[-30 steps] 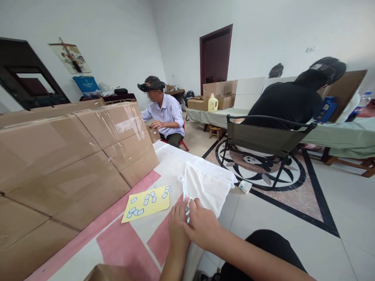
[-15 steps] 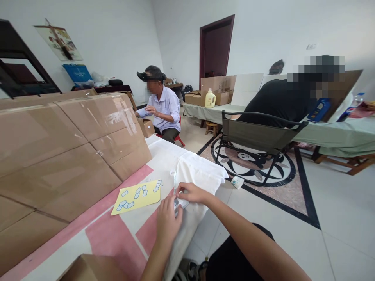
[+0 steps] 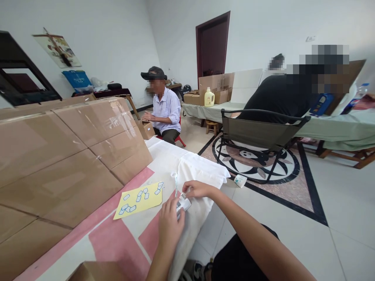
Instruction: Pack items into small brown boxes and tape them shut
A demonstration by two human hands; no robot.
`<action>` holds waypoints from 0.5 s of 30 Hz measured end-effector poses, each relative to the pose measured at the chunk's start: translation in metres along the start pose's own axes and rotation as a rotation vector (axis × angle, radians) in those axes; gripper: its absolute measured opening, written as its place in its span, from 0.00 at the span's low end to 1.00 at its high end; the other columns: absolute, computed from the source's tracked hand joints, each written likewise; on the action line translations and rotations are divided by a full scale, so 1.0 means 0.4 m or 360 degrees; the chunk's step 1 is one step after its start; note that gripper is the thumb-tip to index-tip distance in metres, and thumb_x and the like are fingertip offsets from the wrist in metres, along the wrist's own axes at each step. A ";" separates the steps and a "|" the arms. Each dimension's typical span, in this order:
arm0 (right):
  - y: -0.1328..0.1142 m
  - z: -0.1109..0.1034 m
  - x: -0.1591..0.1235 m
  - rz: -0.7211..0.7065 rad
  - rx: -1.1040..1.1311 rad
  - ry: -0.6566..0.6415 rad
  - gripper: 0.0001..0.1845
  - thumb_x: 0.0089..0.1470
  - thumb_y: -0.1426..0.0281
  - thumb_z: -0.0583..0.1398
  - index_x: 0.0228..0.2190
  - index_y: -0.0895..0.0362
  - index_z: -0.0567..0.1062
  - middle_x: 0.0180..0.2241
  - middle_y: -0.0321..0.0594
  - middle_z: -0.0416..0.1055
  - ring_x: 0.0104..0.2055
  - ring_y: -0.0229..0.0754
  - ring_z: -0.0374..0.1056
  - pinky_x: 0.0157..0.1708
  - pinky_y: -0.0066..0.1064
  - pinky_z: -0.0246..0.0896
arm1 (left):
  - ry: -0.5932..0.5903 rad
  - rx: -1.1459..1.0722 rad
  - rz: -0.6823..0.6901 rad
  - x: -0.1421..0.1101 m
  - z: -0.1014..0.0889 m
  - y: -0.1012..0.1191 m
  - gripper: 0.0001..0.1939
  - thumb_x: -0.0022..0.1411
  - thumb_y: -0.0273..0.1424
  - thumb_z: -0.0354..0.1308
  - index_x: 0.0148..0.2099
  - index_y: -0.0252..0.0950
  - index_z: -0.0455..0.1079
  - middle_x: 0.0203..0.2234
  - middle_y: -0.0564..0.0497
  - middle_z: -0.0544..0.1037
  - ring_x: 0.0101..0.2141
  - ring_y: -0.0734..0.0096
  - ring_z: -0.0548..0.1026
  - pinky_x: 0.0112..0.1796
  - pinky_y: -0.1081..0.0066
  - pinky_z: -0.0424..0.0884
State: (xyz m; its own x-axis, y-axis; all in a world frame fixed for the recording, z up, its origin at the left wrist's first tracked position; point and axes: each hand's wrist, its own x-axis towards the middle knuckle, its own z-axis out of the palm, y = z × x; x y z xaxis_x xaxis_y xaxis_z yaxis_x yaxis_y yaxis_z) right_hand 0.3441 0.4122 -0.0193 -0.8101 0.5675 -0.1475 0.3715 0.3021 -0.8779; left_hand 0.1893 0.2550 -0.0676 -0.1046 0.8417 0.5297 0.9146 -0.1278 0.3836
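A small white-and-grey device (image 3: 184,201) lies at the table's right edge, and I cannot make out its exact kind. My left hand (image 3: 170,216) is closed around its near left side, with the thumb along the front. At its far right corner is my right hand (image 3: 199,189), fingers bent together; whatever they pinch is hidden. A thin patterned strip (image 3: 176,185) with a white ring at its end runs away from the device. Left of my hands lies a yellow sheet (image 3: 150,201) bearing several blue-edged white labels.
Stacked cardboard boxes (image 3: 84,183) wall off the table's left side. An open carton (image 3: 93,271) is at the near edge. Across from me a person (image 3: 166,103) sits by a small box; another person (image 3: 272,97) sits in a folding chair (image 3: 260,134) to the right.
My right hand has shifted slightly right, from the strip's near end to the device's far corner. More of the white device shows. The seated person across has lowered their hands onto the small box.
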 end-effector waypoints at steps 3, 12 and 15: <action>0.009 -0.007 -0.002 0.0060 0.0096 -0.0121 0.11 0.49 0.69 0.67 0.37 0.58 0.77 0.34 0.36 0.76 0.37 0.39 0.69 0.36 0.27 0.59 | -0.0014 -0.0007 -0.0014 -0.002 0.001 0.000 0.15 0.66 0.28 0.52 0.54 0.39 0.66 0.46 0.45 0.78 0.47 0.55 0.74 0.45 0.56 0.74; 0.018 -0.010 0.006 0.0051 0.0360 -0.0385 0.15 0.52 0.61 0.66 0.26 0.58 0.71 0.21 0.33 0.71 0.24 0.32 0.61 0.26 0.25 0.52 | -0.0023 -0.0018 -0.0022 -0.002 -0.003 0.005 0.14 0.66 0.28 0.52 0.54 0.39 0.66 0.45 0.46 0.78 0.48 0.55 0.74 0.45 0.56 0.75; 0.023 -0.008 0.008 0.0082 0.0350 -0.0294 0.14 0.51 0.65 0.65 0.25 0.57 0.66 0.20 0.32 0.70 0.22 0.32 0.60 0.25 0.24 0.53 | -0.0018 -0.0014 -0.0020 -0.001 -0.004 0.005 0.14 0.66 0.27 0.52 0.53 0.39 0.67 0.45 0.46 0.78 0.47 0.55 0.74 0.45 0.55 0.74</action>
State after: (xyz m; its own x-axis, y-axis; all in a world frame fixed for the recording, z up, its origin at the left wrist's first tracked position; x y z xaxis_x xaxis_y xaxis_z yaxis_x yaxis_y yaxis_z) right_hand 0.3464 0.4191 -0.0263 -0.8690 0.4226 -0.2574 0.3236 0.0918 -0.9418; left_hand 0.1906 0.2537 -0.0658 -0.1114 0.8493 0.5161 0.9099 -0.1217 0.3966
